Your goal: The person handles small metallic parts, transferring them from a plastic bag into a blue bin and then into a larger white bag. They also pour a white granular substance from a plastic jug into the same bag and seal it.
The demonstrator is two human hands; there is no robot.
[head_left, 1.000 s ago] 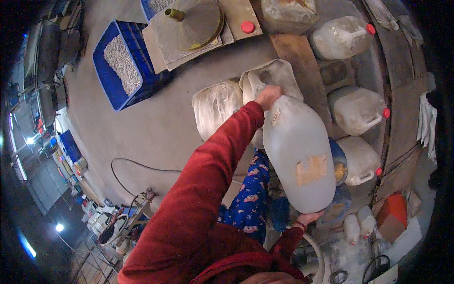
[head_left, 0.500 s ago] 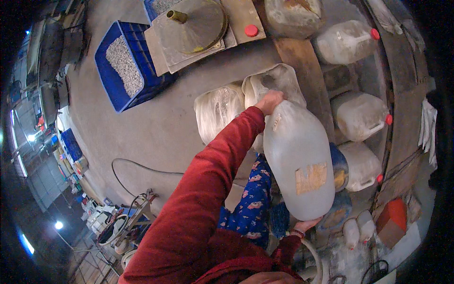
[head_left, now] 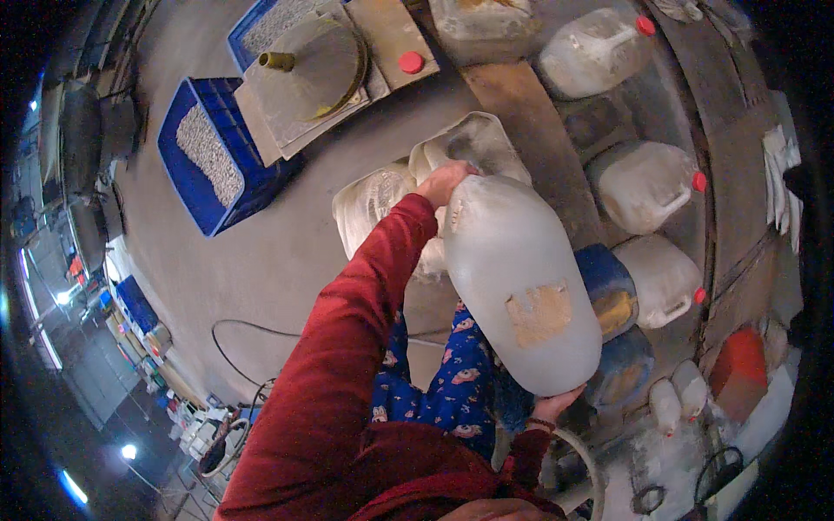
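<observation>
A large whitish plastic jug [head_left: 499,243] with a torn brown label patch is held aslant in front of my legs. My left hand [head_left: 446,182] is closed around its upper end, where the neck is hidden under my fingers. Cupped under the lower end is my right hand [head_left: 558,404], a bracelet at the wrist and some of its fingers out of sight. Just beyond my left hand two dusty jugs, a left one [head_left: 369,201] and a right one [head_left: 482,139], stand on the floor.
Capped jugs [head_left: 643,187] line the right side, with blue containers [head_left: 605,291] nearer me. Far left, a blue crate [head_left: 187,161] of pale pellets stands beside a board bearing a large funnel [head_left: 308,69] and a loose red cap [head_left: 411,62]. A dark hose [head_left: 217,334] lies on the floor.
The whole view has turned a little, shifting the crate and funnel left and down. The held jug sits slightly further left in the picture, both hands keeping the same hold.
</observation>
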